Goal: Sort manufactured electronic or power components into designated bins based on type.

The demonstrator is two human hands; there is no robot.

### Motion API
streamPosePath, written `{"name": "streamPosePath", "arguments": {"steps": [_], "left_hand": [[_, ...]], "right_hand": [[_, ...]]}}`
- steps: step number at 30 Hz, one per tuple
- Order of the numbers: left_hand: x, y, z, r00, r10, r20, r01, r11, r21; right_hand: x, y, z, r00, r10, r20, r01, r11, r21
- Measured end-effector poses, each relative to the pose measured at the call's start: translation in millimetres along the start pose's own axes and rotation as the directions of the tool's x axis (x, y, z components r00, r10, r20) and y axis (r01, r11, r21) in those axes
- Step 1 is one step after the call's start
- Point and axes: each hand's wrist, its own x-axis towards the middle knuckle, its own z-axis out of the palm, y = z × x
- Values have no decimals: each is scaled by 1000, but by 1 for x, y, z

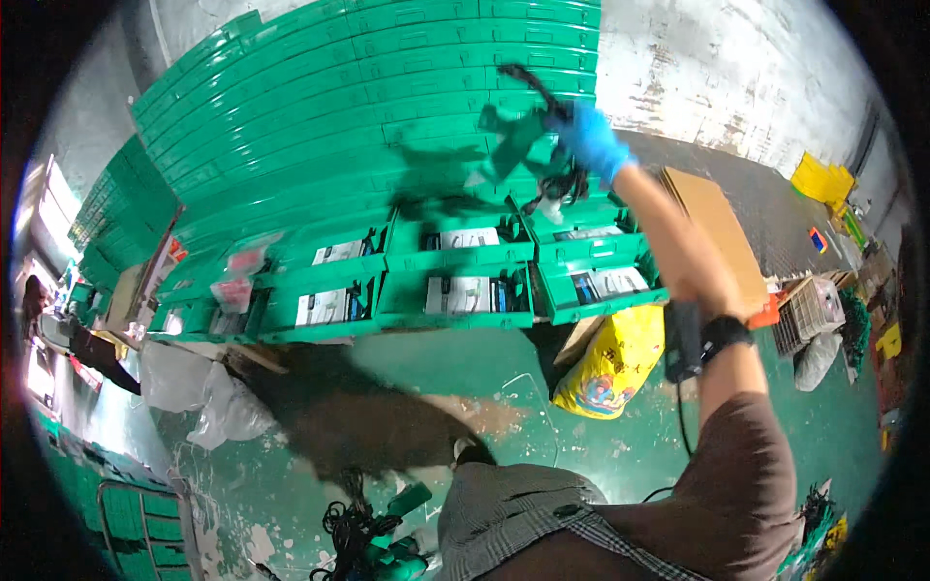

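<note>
My right hand (596, 143), in a blue glove, is raised over the far row of boxes. It is closed on a green and black corded tool (518, 140), smeared by motion; a bundle of black cord (562, 189) hangs below. Under it stands an open green case (586, 250). More open green cases (407, 315) stand in two rows, several with a white printed booklet (458, 294) and dark blue and black items inside. A blurred red and clear packet (237, 281) is over the left cases. My left hand is out of view.
Behind the cases rises a wall of stacked green cases (387, 77). A cardboard sheet (712, 232) leans at right, above a yellow sack (615, 363). Clear plastic bags (228, 407) lie on the left floor. Near my feet lie green tools with black cords (358, 533). A metal trolley (145, 528) stands lower left.
</note>
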Motion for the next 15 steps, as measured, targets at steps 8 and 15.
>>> {"name": "streamPosePath", "arguments": {"steps": [8, 15], "left_hand": [[101, 69, -9, 995, 65, -70, -70, 995, -72], [124, 189, -124, 923, 240, -300, -260, 965, -28]], "right_hand": [[-104, 64, 156, 951, 17, 308, 103, 923, -370], [-117, -79, 168, 274, -210, 939, -384, 871, 307]]}}
